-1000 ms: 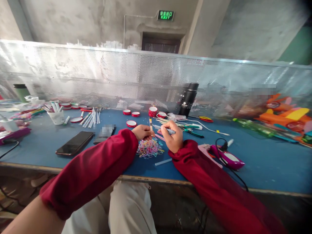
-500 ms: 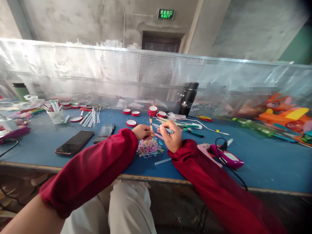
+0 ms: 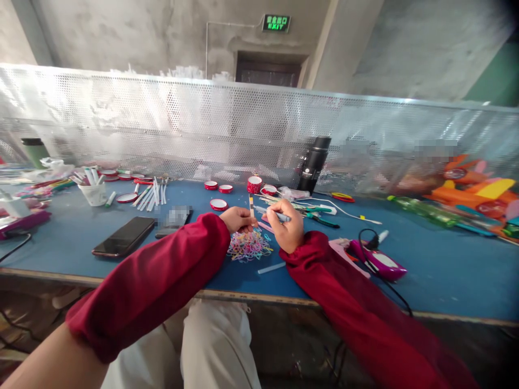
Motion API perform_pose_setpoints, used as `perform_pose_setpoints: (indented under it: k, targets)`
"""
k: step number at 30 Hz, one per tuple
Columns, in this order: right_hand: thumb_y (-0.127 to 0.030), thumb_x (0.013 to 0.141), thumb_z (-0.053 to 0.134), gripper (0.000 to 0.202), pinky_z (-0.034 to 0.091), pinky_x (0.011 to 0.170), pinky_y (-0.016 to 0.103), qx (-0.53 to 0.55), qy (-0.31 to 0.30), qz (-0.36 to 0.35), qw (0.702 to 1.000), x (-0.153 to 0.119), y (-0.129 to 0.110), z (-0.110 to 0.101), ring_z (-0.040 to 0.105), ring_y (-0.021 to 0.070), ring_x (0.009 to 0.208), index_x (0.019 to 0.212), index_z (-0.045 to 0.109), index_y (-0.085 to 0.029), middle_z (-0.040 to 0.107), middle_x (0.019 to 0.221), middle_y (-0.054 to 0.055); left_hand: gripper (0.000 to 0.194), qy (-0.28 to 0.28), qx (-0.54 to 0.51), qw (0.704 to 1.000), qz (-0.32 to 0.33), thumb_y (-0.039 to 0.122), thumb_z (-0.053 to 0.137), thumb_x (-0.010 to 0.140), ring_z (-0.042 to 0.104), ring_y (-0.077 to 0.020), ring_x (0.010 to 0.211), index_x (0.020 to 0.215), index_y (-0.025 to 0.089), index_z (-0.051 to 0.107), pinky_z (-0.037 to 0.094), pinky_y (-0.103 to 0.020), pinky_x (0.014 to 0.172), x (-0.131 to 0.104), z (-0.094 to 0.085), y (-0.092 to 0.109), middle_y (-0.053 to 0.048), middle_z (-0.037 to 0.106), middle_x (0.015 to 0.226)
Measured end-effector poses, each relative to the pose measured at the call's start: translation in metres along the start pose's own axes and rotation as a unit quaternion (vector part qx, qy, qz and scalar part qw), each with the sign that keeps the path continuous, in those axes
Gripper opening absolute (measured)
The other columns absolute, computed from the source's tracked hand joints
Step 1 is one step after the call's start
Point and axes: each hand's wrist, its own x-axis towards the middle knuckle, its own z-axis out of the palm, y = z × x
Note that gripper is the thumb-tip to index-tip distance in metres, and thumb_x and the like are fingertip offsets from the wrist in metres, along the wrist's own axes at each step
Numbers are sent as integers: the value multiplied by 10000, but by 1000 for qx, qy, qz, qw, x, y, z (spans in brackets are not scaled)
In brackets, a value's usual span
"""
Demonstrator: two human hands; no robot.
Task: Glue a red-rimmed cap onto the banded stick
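Note:
My left hand [image 3: 239, 220] is closed, its fingers pinching a thin pale stick [image 3: 252, 208] that stands upright. The stick has a yellowish band and a darker band near its top. In my right hand [image 3: 286, 224] is a grey-blue marker pen [image 3: 279, 216], held in a writing grip with its tip pointing left, close to the stick. Whether tip and stick touch is too small to tell. Below both hands lies a heap of small pastel elastic bands [image 3: 249, 247]. A translucent stick [image 3: 271, 268] rests on the table by my right sleeve.
Two phones [image 3: 125, 236] lie left, near a cup of markers [image 3: 93, 193]. Red tape rolls [image 3: 219, 205] and a black flask [image 3: 315, 165] stand behind the hands. Pliers [image 3: 324, 220] and a purple corded device [image 3: 379, 260] are right. A perforated metal screen [image 3: 194, 124] borders the table.
The marker pen and my right hand have shifted very slightly to the right. A dark band now shows more clearly beneath the stick's yellowish one. My left hand keeps its pinch.

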Motion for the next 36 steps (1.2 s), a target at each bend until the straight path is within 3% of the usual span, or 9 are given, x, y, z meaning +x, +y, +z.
perform_pose_setpoints:
  k: [18,36]
  targets:
    - [-266,839,572,64,493,633,288,5,-15,-2,1000,0,0,1,636,168,660,782,559,-240,649,726,-2,305,-7,-2,1000,1,398,714,710,524,-79,489,727,112,609,365,-199,479,0,0,-1,-1,597,565]
    - [-275,847,562,60,504,622,291,20,-3,11,1000,0,1,1,651,174,669,797,555,-243,651,730,1,225,-6,-6,1000,-2,325,671,762,514,-69,473,728,111,612,361,-193,466,0,0,0,3,596,554]
